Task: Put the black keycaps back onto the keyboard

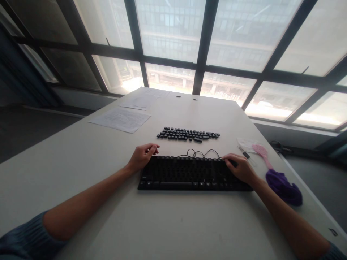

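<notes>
A black keyboard (pixel 184 171) lies flat on the white table in front of me, with most of its keycaps off. A row of keys is still on its near edge, and another runs along its far edge. My left hand (pixel 143 156) is by the far left corner, its fingers curled and the thumb against them; whatever may be in them is too small to make out. Over the far right corner, my right hand (pixel 241 167) has its thumb and fingertips closed at the keyboard's edge. Beyond the keyboard, loose black keycaps (pixel 179 134) stand in rows.
The keyboard's thin cable (pixel 199 153) loops behind it. To the right lie a pink brush (pixel 260 151), a purple cloth (pixel 283 187), a clear bag (pixel 245 144) and a small dark object (pixel 246 155). Printed papers (pixel 121 119) rest at the far left of the table (pixel 173 224).
</notes>
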`<state>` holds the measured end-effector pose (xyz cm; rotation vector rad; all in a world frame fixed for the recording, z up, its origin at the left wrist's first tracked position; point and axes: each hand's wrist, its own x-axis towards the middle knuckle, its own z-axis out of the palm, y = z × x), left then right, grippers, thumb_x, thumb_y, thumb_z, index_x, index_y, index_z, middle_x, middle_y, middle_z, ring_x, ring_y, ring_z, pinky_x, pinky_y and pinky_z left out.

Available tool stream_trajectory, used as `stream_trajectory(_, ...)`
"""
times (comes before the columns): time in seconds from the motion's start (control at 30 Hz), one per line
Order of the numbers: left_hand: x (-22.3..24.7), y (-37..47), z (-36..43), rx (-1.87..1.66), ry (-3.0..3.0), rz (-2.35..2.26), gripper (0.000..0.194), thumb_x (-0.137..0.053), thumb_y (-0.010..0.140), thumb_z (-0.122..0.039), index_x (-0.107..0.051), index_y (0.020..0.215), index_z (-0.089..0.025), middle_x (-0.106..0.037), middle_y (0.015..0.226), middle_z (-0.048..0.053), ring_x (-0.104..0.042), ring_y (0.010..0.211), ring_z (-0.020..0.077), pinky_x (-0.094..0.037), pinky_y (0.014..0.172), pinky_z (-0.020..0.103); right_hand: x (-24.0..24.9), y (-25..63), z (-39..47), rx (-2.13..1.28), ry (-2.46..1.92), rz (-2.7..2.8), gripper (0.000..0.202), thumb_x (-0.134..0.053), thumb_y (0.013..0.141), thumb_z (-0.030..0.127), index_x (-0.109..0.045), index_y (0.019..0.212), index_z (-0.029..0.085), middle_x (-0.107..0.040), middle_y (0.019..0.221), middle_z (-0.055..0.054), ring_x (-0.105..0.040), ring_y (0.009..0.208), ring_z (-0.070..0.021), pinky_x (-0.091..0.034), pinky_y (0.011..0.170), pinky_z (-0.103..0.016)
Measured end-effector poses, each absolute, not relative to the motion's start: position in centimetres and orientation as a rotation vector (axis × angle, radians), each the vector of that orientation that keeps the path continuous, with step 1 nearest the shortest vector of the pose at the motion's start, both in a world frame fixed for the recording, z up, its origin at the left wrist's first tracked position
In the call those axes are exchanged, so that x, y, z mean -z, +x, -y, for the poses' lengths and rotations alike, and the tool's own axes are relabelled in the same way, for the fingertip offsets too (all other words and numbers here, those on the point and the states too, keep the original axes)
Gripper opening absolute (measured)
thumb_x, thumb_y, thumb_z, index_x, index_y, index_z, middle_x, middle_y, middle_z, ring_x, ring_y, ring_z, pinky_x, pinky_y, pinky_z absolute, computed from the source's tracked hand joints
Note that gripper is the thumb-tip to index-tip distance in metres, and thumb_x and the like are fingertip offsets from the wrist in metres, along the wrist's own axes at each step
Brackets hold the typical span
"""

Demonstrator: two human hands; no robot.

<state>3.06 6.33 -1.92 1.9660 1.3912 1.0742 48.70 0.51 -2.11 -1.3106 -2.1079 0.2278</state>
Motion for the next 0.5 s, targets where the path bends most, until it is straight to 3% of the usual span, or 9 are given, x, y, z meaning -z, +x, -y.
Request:
stream_trajectory(0.23, 2.2, 1.9, -8.2, -1.185, 1.896, -1.392, 0.044, -0.051, 0.096, -0.052, -0.074, 0.096, -0.015, -0.074, 0.078, 0.005, -0.067, 0.068, 0.0163, -0.053, 0.064, 0.025, 2.6, 48.7, -0.7, -0.139, -1.369, 2.095, 0.021, -0.052, 0.097, 0.03, -0.071, 0.103, 0.025, -0.075, 0.104, -0.006, -0.072, 0.093, -0.0241, -0.056, 0.084, -0.036)
stream_trajectory(0.5, 0.5, 1.0, -16.3, -1.282, 1.985, -1.454, 0.045, -0.067, 0.083, -0.053, -0.075, 0.107, -0.015, -0.078, 0.1, 0.011, -0.073, 0.086, 0.023, -0.058, 0.085, 0.035, 2.2, 48.6, -0.7, -0.105, -1.367, 2.09, 0.019, -0.053, 0.097, 0.03, -0.071, 0.102, 0.025, -0.075, 0.102, -0.005, -0.072, 0.092, -0.0239, -0.056, 0.083, -0.036)
